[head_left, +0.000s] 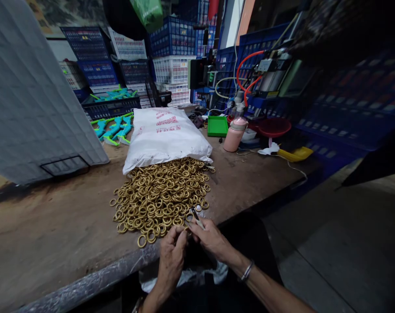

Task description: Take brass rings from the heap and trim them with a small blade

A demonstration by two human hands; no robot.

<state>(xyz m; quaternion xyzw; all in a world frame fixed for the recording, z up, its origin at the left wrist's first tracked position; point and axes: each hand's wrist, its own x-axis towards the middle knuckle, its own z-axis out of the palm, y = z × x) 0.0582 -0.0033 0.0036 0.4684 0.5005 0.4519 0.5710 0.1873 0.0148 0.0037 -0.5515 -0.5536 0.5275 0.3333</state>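
Note:
A heap of gold-coloured rings (160, 195) lies at the table's front edge. My left hand (173, 252) is closed just in front of the heap, thumb and forefinger pinching a ring (186, 229) that the fingers mostly cover. Close against it, my right hand (212, 239) is closed around a slim knife-like tool (197, 218), with its dark, narrow end pointing up and away from me. Another gold ring (189, 216) shows right beside the right fingertips; whether they touch it I cannot tell.
A white printed sack (168, 134) lies behind the rings. Turquoise and green plastic parts (114, 128) sit to its left. Farther right are a green tray (217, 126), a pink bottle (235, 135) and a yellow scoop-like piece (295, 154). Stacked crates (173, 37) line the back.

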